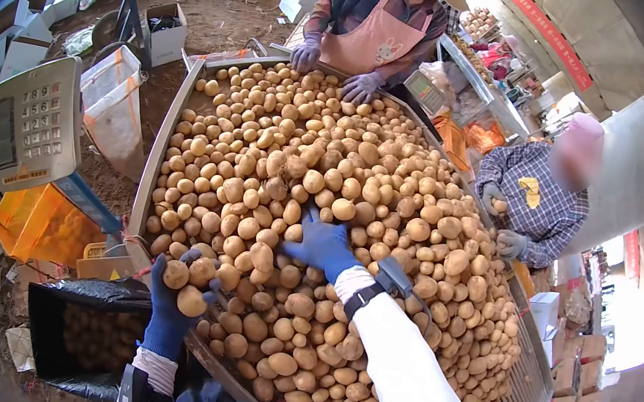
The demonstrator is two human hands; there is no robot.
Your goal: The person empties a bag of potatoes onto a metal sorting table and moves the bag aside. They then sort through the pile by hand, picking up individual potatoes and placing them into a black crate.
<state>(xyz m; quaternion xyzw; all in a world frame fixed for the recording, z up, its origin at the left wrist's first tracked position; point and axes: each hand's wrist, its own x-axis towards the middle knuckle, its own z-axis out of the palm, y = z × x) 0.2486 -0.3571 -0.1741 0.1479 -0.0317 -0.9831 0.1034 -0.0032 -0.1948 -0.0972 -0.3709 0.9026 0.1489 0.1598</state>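
Head view: big metal sorting tray [157,145] heaped with potatoes [322,201], wearer at its near edge. Left hand [171,307], blue glove, is curled shut around three or so potatoes [191,281], held right at the tray's near-left corner, above the open black bag [82,332] that sits just outside that corner and already has potatoes in it. Right hand [324,245], also blue-gloved, lies palm down with fingers spread on the heap near the middle of the tray; it touches potatoes, but I can't tell if it has closed on any.

Two other people work the same tray: one in a pink apron [375,42] at the far edge with both gloved hands on the pile, one in a plaid shirt [542,205] at the right edge. Scale with keypad [30,122] stands off the left edge, orange crate [44,224] under it.

Risks, as I judge them: the left fist is overfull, top potato barely held, so one could slip and land on the dirt between tray and bag. Heap is steep at the near edge; pulling from the middle with the right hand could start a slide over the rim.
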